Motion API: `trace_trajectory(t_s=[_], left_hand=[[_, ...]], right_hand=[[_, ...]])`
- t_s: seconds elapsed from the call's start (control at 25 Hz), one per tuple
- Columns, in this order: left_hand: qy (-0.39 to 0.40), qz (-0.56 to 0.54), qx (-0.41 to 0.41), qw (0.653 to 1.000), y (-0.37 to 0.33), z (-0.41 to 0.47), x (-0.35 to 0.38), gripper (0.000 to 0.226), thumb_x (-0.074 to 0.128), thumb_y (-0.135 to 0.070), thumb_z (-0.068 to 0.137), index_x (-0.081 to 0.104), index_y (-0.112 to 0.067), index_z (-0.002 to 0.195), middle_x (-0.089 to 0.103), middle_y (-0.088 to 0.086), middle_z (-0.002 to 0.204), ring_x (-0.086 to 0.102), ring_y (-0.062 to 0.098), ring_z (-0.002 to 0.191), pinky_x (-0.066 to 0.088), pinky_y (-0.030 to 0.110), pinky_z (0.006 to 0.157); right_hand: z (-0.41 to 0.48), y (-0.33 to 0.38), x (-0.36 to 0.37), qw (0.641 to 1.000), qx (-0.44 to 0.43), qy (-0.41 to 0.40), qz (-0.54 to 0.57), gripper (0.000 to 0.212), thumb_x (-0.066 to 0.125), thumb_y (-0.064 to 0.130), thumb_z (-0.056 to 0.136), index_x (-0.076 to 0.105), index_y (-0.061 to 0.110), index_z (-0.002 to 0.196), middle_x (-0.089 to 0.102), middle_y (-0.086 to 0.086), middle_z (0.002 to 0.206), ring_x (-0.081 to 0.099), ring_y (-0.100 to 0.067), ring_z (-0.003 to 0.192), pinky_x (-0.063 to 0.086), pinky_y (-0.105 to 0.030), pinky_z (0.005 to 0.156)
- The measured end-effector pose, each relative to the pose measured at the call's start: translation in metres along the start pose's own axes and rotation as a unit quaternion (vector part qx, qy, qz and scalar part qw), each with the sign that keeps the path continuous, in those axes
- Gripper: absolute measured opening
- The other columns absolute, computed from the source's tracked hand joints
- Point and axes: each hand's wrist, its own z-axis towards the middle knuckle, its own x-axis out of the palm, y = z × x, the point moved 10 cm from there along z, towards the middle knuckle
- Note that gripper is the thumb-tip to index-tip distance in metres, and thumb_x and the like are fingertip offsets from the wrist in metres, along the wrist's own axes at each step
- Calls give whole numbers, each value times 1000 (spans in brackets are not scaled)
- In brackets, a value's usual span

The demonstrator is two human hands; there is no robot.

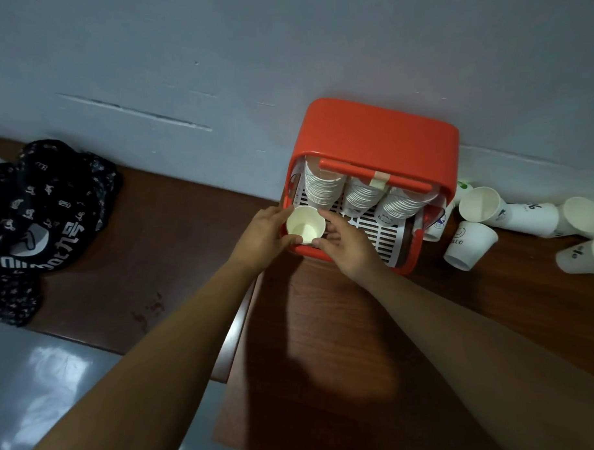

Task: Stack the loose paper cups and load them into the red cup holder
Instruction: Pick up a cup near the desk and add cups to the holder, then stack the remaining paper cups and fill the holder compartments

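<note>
The left hand (pixel 265 232) and right hand (pixel 343 248) each curl fingers round one paper cup (pixel 305 224) at the red cup holder's (pixel 380 137) front-left edge, bare tabletop (pixel 326 324) lying open nearer.

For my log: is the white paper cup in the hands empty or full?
Empty: the white paper cup shows its bare inner bottom; left hand and right hand hold it.

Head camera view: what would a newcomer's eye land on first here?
The bright red cup holder stands against the wall, with three stacks of white cups inside it. At its front left corner, the left hand and right hand together hold one open paper cup. More loose cups lie tipped on the wooden table to its right, and a dark patterned cloth sits far left.
</note>
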Motion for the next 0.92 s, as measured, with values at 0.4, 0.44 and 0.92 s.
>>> trace_trajectory(t_s=[0.4,0.44,0.92], left_hand=[[-89,-79,-36,992,-55,-43,-5,32,67,-27,89,60,-15,118,52,-1,113,55,16,103,48,29,86],[-80,-92,-20,992,-71,-49,2,24,66,-25,90,63,-15,111,57,-3,106,58,12,93,50,28,80],[37,-37,3,999,-296,31,184,28,69,-29,85,64,-8,103,63,10,103,59,26,97,43,33,82]], right_hand=[[-62,1,-59,998,-5,-48,-43,48,67,27,90,53,15,134,61,-1,129,57,-11,118,47,-32,101],[-76,-8,-75,997,-2,-48,-53,44,67,27,90,55,16,131,61,1,126,58,-10,116,49,-30,99],[-149,-178,-367,942,51,-218,-251,48,70,22,83,57,2,124,52,-16,123,51,-30,115,38,-32,97]])
